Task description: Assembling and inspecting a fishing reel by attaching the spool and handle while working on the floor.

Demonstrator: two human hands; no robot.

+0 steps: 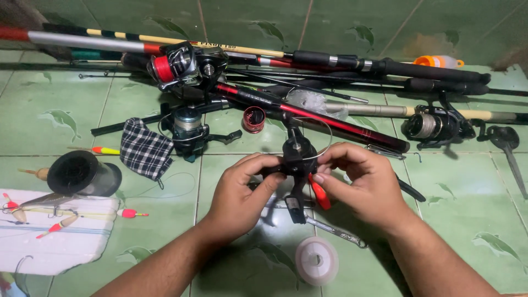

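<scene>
I hold a black spinning fishing reel over the green tiled floor, just below centre. My left hand grips its left side, thumb against the body. My right hand pinches the right side, fingers at the thin wire bail that arcs above the reel. A red part of the reel sticks out under my right fingers. The reel's foot points down towards me. A clear spool of line lies on the tile below my hands.
Several fishing rods lie across the back. Other reels are a red-spooled one, a dark one and a third at right. A checked cloth, a small red spool, a black spool and floats on white foam lie left.
</scene>
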